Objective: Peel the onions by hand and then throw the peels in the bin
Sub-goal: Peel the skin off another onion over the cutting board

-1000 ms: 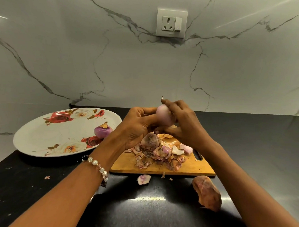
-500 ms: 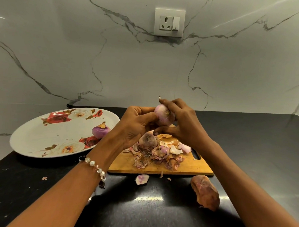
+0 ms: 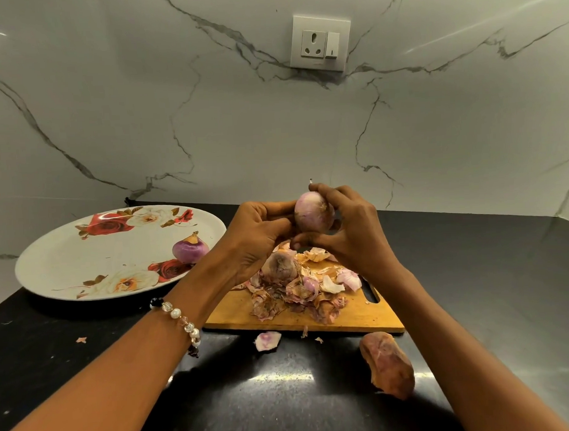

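Note:
A pale pink onion (image 3: 311,215) is held up above the wooden cutting board (image 3: 235,312). My right hand (image 3: 352,235) curls round it from the right, thumb under it. My left hand (image 3: 256,239) grips its left side with curled fingers. Below them a heap of dry onion peels (image 3: 299,291) lies on the board, with an unpeeled onion (image 3: 280,266) on top of the heap. A peeled purple onion (image 3: 190,248) sits on the floral plate (image 3: 67,267) to the left. No bin is in view.
The black countertop (image 3: 475,288) carries a loose peel (image 3: 267,341) and a brown piece of skin (image 3: 389,364) in front of the board. A small peel scrap (image 3: 81,339) lies at the left. A marble wall with a power socket (image 3: 319,42) stands behind.
Both hands stay on the onion above the board and have turned it slightly; its pale peeled side shows more now. The view has shifted a little.

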